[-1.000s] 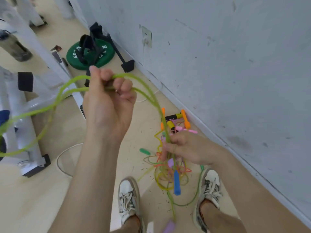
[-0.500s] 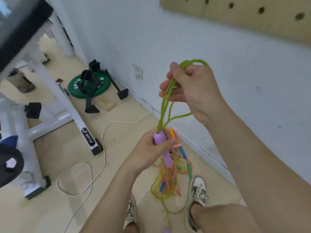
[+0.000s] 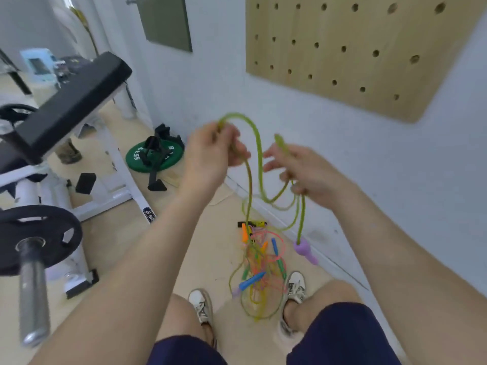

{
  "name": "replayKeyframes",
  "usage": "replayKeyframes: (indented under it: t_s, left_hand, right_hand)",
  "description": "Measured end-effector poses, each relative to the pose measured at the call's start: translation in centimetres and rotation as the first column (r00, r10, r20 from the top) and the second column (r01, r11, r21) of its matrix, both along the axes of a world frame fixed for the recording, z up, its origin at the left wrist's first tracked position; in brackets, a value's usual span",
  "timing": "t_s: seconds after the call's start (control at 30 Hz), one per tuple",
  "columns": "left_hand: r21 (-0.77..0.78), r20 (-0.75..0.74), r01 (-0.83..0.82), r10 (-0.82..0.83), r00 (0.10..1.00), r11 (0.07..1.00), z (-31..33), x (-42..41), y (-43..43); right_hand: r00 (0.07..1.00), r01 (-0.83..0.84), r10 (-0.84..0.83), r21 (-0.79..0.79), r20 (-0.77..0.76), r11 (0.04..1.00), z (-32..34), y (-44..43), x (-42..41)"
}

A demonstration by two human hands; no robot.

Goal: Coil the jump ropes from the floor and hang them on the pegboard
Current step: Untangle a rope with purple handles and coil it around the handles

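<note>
A green jump rope [image 3: 259, 159] loops between both hands at chest height. My left hand [image 3: 210, 151] grips the rope's top bend. My right hand [image 3: 300, 169] holds several strands in its curled fingers, with one strand sticking up past the thumb. A purple handle [image 3: 305, 250] dangles from the rope below my right hand. On the floor between my feet lies a tangled pile of coloured jump ropes [image 3: 259, 262] with orange, blue and green handles. The wooden pegboard [image 3: 369, 48] hangs on the wall at upper right; I see no pegs in its holes.
A weight bench [image 3: 71, 101] with a white frame stands at left. A barbell end with a black plate [image 3: 37, 241] juts in at lower left. A green weight plate [image 3: 155, 155] with black stands lies by the wall. My shoes [image 3: 201, 304] flank the pile.
The view has tilted up to the pegboard. My left hand let go of the purple handle, which now dangles, and rose to grip the rope's top; my right hand dropped lower.
</note>
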State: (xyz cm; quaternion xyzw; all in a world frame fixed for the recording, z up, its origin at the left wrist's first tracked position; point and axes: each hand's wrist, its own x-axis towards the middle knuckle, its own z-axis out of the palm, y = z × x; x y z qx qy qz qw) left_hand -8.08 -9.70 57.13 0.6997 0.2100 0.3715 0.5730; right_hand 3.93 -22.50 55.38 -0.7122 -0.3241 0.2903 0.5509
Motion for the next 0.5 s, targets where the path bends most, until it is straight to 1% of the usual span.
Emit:
replayKeyframes:
  t_s: [0.1, 0.17, 0.23, 0.3, 0.33, 0.4, 0.47, 0.5]
  left_hand:
    - [-0.103, 0.127, 0.015, -0.002, 0.992, 0.995, 4.4, 0.0, -1.6]
    - [-0.159, 0.210, 0.065, -0.030, 0.977, 0.985, 6.5, -0.1, -3.0]
    - [-0.162, 0.307, 0.094, -0.041, 0.951, 0.982, 8.0, 0.1, -3.8]
    - [-0.158, 0.356, 0.100, -0.038, 0.934, 0.982, 8.9, 0.1, -4.2]
    - [-0.165, 0.360, 0.118, -0.051, 0.932, 0.979, 8.9, 0.1, -4.1]
    - [-0.164, 0.296, 0.159, -0.105, 0.950, 0.974, 7.4, 0.4, -3.6]
    - [-0.125, 0.159, 0.131, -0.111, 0.981, 0.984, 3.8, 0.3, -3.1]
    - [-0.113, 0.111, 0.080, -0.068, 0.992, 0.990, 1.5, -0.1, -3.0]
  right_hand:
    - [0.995, -0.082, 0.073, -0.144, -0.065, 0.986, -4.5, -1.0, -3.0]
    - [0.993, -0.091, 0.073, -0.196, -0.097, 0.976, -6.9, -1.3, -4.3]
    - [0.989, -0.083, 0.055, -0.211, -0.138, 0.974, -8.2, -1.6, -5.0]
    - [0.987, -0.060, 0.034, -0.163, -0.157, 0.985, -8.5, -1.8, -5.2]
    - [0.987, -0.035, 0.015, -0.121, -0.160, 0.992, -8.2, -1.7, -5.2]
    - [0.982, 0.059, -0.065, -0.038, -0.176, 0.998, -7.1, -1.4, -5.2]
    - [0.949, 0.141, -0.119, 0.055, -0.292, 0.988, -5.8, -1.0, -4.9]
    - [0.919, 0.158, -0.106, 0.110, -0.379, 0.981, -5.1, -0.8, -4.7]
